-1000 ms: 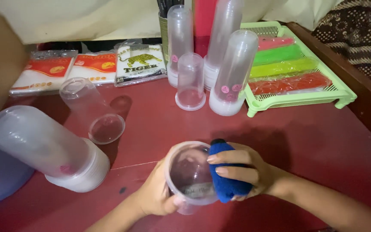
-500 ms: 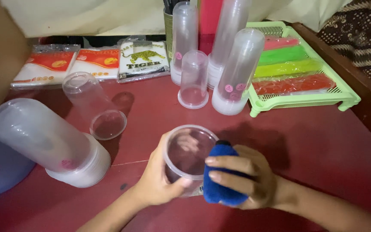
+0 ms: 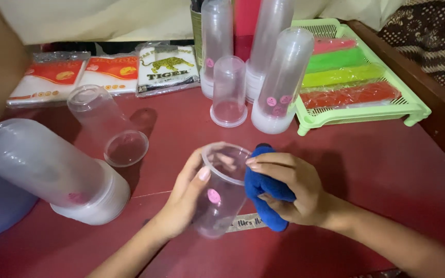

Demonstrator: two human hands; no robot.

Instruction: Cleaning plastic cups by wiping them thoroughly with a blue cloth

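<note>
My left hand [image 3: 184, 198] grips a clear plastic cup [image 3: 221, 193] with a small pink sticker, its mouth tilted away from me, low over the red table [image 3: 346, 159]. My right hand [image 3: 292, 188] holds a blue cloth [image 3: 266, 193] pressed against the cup's right side. A strip of paper label [image 3: 248, 223] lies on the table under the cup.
A stack of clear cups [image 3: 47, 172] and a single cup [image 3: 106, 128] lie on their sides at left. Upright cup stacks [image 3: 281, 82] and one inverted cup [image 3: 228, 92] stand behind. A green tray [image 3: 410, 105] with coloured packets sits right; flat packets [image 3: 109, 72] line the back.
My left hand has turned the cup so its mouth points away and its sticker side faces me. The blue cloth has slid along the cup's right side, and the label strip now shows on the table.
</note>
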